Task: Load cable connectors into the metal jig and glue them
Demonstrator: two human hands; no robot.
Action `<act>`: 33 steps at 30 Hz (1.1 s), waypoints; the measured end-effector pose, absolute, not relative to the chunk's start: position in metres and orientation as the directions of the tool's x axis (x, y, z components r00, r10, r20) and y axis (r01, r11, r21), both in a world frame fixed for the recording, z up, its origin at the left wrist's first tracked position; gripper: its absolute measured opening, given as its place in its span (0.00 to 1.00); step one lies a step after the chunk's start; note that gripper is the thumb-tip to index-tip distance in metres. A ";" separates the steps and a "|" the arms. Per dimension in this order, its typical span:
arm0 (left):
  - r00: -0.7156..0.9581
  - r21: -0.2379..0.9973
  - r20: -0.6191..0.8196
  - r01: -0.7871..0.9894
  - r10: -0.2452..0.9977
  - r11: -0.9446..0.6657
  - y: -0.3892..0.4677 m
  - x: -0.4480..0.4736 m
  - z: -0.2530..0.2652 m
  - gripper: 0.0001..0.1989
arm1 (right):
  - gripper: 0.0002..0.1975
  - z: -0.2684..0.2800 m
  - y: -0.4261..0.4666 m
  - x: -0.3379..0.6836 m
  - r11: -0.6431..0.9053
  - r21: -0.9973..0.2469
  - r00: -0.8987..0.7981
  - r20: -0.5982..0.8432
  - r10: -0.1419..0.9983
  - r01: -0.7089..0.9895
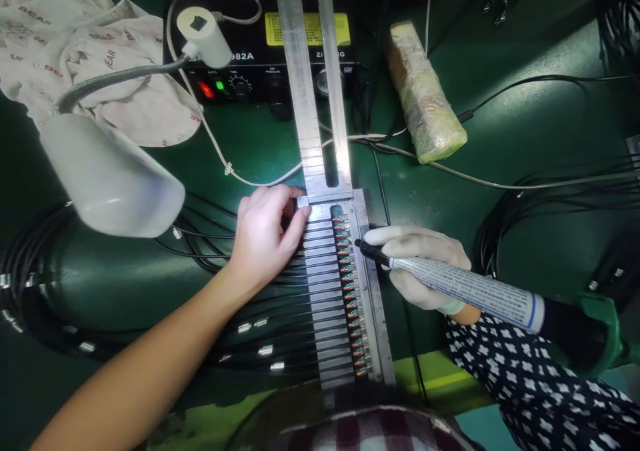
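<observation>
A slotted metal fixture [324, 291] runs up the middle, with black cables [285, 297] laid side by side across it. Their stripped, coloured wire ends meet small metal connectors [361, 324] along the right rail. My bare left hand [267, 234] grips the fixture's upper left edge between thumb and fingers, near the joint with a long slotted metal bar [296, 57]. In a white glove, my right hand [425, 267] is closed around a printed white pen-shaped tube [465, 291]. Its black tapered tip points left, close to the upper wire ends; contact is unclear.
Behind stands a black control box [235, 87] with knobs and lit switches. A white gooseneck lamp [115, 177] reaches in from the left beside a printed cloth [110, 57]. A wrapped block [425, 97] lies at the back right. Coiled cables [30, 291] lie left, others right.
</observation>
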State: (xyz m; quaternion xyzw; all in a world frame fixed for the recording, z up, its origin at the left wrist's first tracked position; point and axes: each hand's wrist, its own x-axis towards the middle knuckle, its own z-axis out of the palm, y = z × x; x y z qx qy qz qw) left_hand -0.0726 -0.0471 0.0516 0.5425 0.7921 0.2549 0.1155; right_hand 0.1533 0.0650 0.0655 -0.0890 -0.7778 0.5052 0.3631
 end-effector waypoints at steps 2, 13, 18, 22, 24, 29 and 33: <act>-0.386 0.528 0.088 0.800 0.918 0.285 -0.047 -0.073 0.052 0.10 | 0.20 0.066 0.065 0.154 0.469 -0.851 -0.718 0.478 0.507 -0.236; -0.387 0.518 0.082 0.804 0.918 0.293 -0.046 -0.073 0.052 0.11 | 0.21 0.063 0.065 0.155 0.474 -0.850 -0.713 0.478 0.513 -0.229; -0.391 0.524 0.084 0.800 0.917 0.293 -0.046 -0.072 0.053 0.10 | 0.20 0.064 0.066 0.154 0.470 -0.856 -0.725 0.463 0.510 -0.216; -0.395 0.524 0.072 0.796 0.916 0.302 -0.047 -0.072 0.053 0.10 | 0.21 0.066 0.066 0.153 0.463 -0.861 -0.725 0.456 0.516 -0.212; -0.391 0.527 0.077 0.797 0.917 0.296 -0.047 -0.072 0.053 0.10 | 0.21 0.065 0.067 0.153 0.468 -0.860 -0.723 0.453 0.521 -0.202; -0.387 0.528 0.082 0.798 0.918 0.290 -0.047 -0.073 0.052 0.10 | 0.20 0.063 0.064 0.156 0.488 -0.843 -0.686 0.493 0.536 -0.224; -0.387 0.531 0.075 0.796 0.919 0.292 -0.047 -0.073 0.053 0.10 | 0.22 0.068 0.060 0.161 0.471 -0.838 -0.681 0.516 0.519 -0.276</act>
